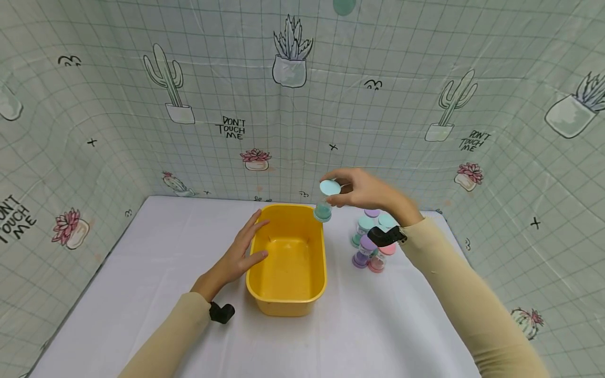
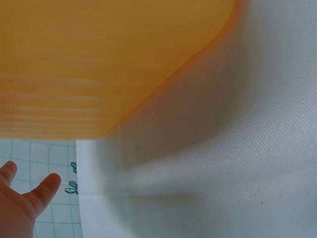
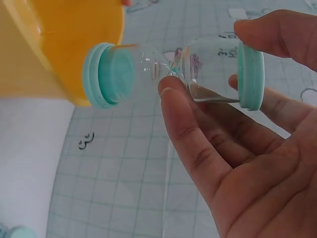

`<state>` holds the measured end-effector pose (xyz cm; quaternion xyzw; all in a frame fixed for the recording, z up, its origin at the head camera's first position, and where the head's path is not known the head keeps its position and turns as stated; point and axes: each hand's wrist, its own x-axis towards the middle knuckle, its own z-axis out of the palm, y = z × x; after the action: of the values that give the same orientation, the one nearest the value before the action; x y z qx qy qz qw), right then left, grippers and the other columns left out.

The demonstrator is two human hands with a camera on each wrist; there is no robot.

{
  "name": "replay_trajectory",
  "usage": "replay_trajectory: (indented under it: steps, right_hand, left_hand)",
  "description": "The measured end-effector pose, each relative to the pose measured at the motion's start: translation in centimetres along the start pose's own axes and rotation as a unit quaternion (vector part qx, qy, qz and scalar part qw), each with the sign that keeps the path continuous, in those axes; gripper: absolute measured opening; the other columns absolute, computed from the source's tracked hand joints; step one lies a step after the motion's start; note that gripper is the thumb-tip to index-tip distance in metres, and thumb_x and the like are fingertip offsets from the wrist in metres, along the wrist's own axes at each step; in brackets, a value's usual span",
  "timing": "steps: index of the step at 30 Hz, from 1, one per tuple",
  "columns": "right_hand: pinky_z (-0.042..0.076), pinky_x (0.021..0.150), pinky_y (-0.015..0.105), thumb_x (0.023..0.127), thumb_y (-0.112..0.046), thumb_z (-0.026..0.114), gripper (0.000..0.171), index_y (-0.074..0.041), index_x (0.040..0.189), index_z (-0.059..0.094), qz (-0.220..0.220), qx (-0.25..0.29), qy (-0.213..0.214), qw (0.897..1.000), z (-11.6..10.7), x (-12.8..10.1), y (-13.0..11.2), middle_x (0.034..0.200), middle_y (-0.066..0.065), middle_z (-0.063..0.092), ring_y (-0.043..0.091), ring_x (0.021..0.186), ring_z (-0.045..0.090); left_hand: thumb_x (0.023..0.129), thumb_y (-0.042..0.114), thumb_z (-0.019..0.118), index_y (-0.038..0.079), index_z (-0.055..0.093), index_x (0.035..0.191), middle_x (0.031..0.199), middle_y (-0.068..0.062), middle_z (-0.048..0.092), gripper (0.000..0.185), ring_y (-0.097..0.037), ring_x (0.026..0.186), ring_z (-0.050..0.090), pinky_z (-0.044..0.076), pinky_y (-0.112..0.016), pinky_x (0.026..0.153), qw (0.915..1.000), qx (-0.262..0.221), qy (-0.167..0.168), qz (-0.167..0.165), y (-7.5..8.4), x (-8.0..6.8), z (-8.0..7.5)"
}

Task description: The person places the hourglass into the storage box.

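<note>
My right hand [image 1: 361, 189] holds a sand timer [image 1: 323, 211] with mint-green end caps just above the right rear rim of a yellow tub [image 1: 285, 308]. In the right wrist view, the timer's clear waist [image 3: 173, 72] shows, with fingers below it and the thumb at one cap. My left hand [image 1: 236, 257] rests at the tub's left rim, its fingers spread and fairly straight. From the left wrist, the tub's outer wall [image 2: 99, 59] fills the upper left, and two fingertips show beneath it.
Several more sand timers, including a purple one [image 1: 364, 252], a pink one [image 1: 378, 261] and a mint one [image 1: 365, 224], stand together right of the tub, partly behind the right wrist's black strap. A white cloth [image 1: 189, 236] covers the table; a patterned curtain [image 1: 378, 121] hangs behind.
</note>
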<state>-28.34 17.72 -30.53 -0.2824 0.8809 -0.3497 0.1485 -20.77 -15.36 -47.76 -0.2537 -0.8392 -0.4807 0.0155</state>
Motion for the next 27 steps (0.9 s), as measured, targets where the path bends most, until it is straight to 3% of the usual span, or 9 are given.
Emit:
replay_trajectory:
  steps: [12,18,27]
  right_hand:
    - [0.061,0.093,0.042,0.091,-0.024,0.076,0.051,-0.012,0.138,0.061,0.0,0.002,-0.028,1.0,2.6,3.2,-0.4,0.127,0.011,0.066,0.035,0.118,0.069]
    - [0.059,0.099,0.043,0.09,-0.023,0.074,0.05,-0.009,0.136,0.063,-0.013,-0.021,-0.042,0.999,4.0,4.3,-0.3,0.127,0.012,0.068,0.032,0.117,0.067]
    - [0.06,0.097,0.041,0.09,-0.025,0.074,0.051,-0.009,0.137,0.063,-0.02,-0.041,-0.068,0.997,6.3,6.1,0.3,0.133,0.013,0.068,0.032,0.118,0.069]
  left_hand:
    - [0.094,0.028,0.06,0.012,0.033,0.16,0.175,-0.009,0.002,0.074,-0.041,0.16,0.006,0.012,-0.078,0.118,0.9999,0.008,0.0,-0.009,-0.2,0.0,0.1]
    - [0.093,0.026,0.061,0.013,0.032,0.161,0.175,-0.006,0.002,0.075,-0.04,0.16,0.006,0.013,-0.077,0.119,0.9999,0.006,-0.001,-0.016,0.0,0.0,0.0]
    - [0.094,0.03,0.061,0.015,0.029,0.163,0.176,-0.004,0.001,0.077,-0.04,0.16,0.006,0.018,-0.076,0.118,0.9998,0.003,-0.007,-0.02,0.1,0.0,-0.1]
